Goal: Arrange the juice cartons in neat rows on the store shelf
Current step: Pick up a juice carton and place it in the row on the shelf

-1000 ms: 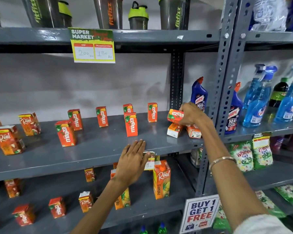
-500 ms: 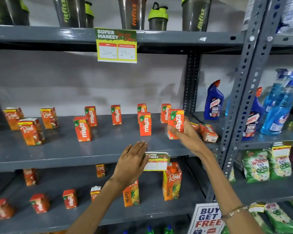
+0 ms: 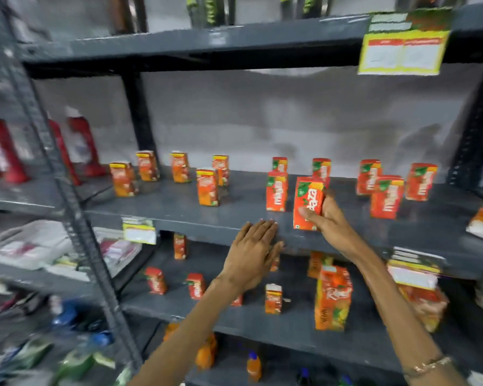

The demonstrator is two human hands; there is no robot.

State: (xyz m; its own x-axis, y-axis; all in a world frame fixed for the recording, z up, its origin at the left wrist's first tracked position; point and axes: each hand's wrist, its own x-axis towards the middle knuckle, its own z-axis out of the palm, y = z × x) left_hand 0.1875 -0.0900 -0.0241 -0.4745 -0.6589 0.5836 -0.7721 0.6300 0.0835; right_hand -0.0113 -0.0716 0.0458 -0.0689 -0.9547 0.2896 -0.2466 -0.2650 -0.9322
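Leftward is where everything has gone since half a second ago: the view has swung that way, and the Maaza carton (image 3: 308, 207) I was lifting near the shelf's right end now sits low in my right hand (image 3: 328, 218), tilted, its bottom corner at or just above the front of the middle shelf (image 3: 179, 215). My fingers are clamped around its right side and back. My left hand (image 3: 253, 254) lies flat and spread, holding nothing, on the shelf's front lip.

Just left of my carton stands another Maaza carton (image 3: 276, 192), upright and very close. I judge that to be the main risk: if I slide mine in crooked, it could knock that neighbour over. Set too near the edge, it could tip off onto the Real carton (image 3: 332, 298) on the shelf below. The picture is blurred with motion, so I cannot tell whether the base is touching down.
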